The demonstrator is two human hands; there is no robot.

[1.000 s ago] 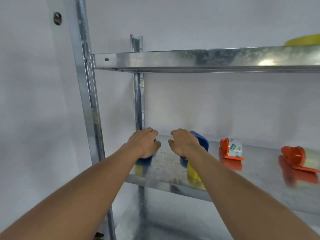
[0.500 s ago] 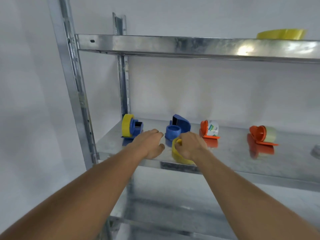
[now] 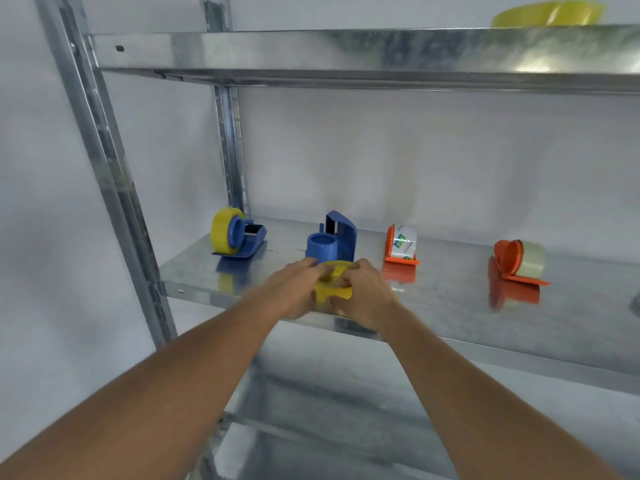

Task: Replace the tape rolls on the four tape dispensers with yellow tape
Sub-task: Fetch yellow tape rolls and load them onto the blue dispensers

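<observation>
galvanised steel shelving (image 3: 450,320) against a pale wall fills the view; the middle shelf carries four tape dispensers in a row. upper shelf (image 3: 346,50): spare yellow rolls (image 3: 547,13) at its right end. far-left blue dispenser (image 3: 239,235): already loaded with yellow tape. second blue dispenser (image 3: 332,242): hub bare, awaiting a roll. two orange dispensers, one with a printed white roll (image 3: 401,245) and one with a clear roll (image 3: 519,263): not yet changed. both my arms reach forward. left hand (image 3: 294,289) and right hand (image 3: 363,292): each gripping the loose yellow tape roll (image 3: 332,289), held just in front of the bare hub. half a second ago only the right hand held this roll while the left lay on the shelf; the left has since joined it. i judge this as preparing the roll, perhaps finding its free end, before seating it; one dispenser done, three remaining.
</observation>
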